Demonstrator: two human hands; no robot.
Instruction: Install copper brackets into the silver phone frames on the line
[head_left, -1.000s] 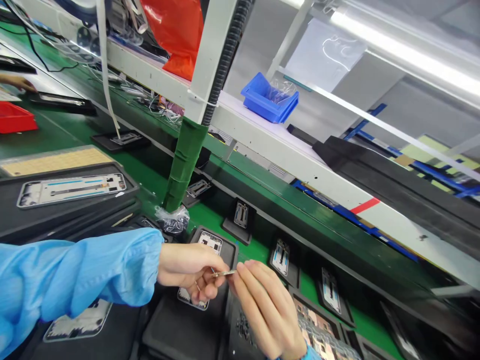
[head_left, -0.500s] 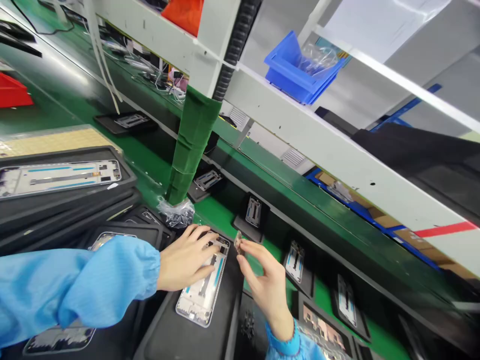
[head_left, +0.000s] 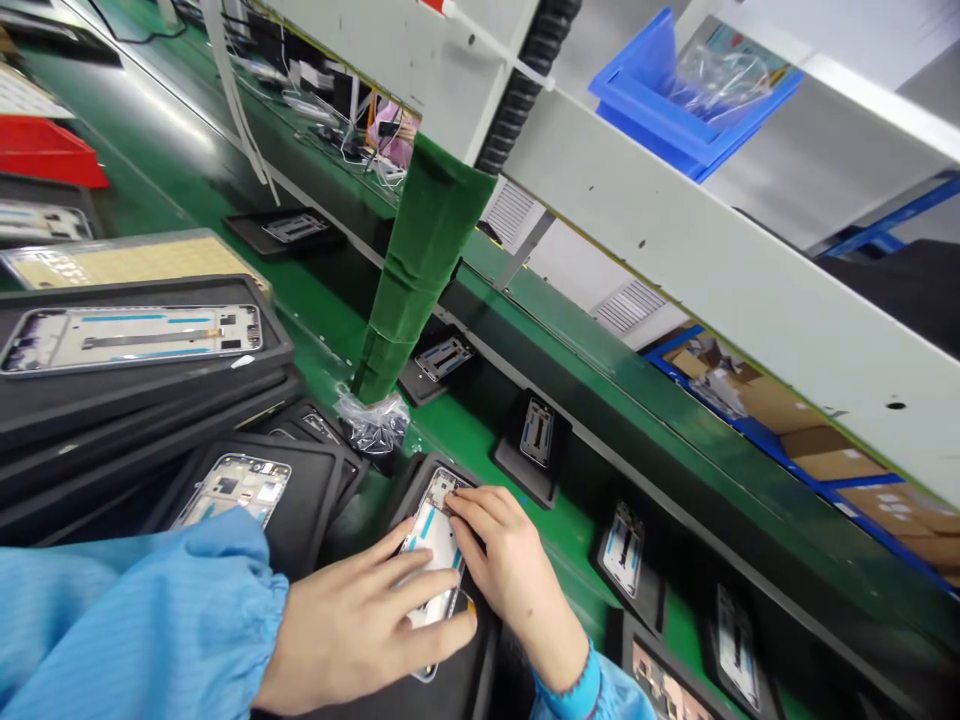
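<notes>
A silver phone frame (head_left: 435, 530) with blue strips lies on a black foam tray (head_left: 442, 700) in front of me. My left hand (head_left: 367, 620) rests over its middle and lower part, palm down, fingers spread. By that thumb a thin curved piece with an orange tip (head_left: 469, 606) sticks up, apparently a flex cable. At the frame's upper end, the fingers of my right hand (head_left: 502, 560) are closed on a small circuit board (head_left: 444, 488), which touches the frame. Their fingertips partly hide the board.
Stacked black trays (head_left: 150, 400) with phone frames stand at the left, by a red bin (head_left: 49, 150). More trayed frames (head_left: 536, 432) line the green belt. A green-wrapped post (head_left: 427, 270) rises ahead. A blue bin (head_left: 690, 120) hangs above a white beam.
My right hand has moved left and down, bringing the small circuit board onto the frame's upper end. My left hand has slid lower on the frame. The camera view has shifted.
</notes>
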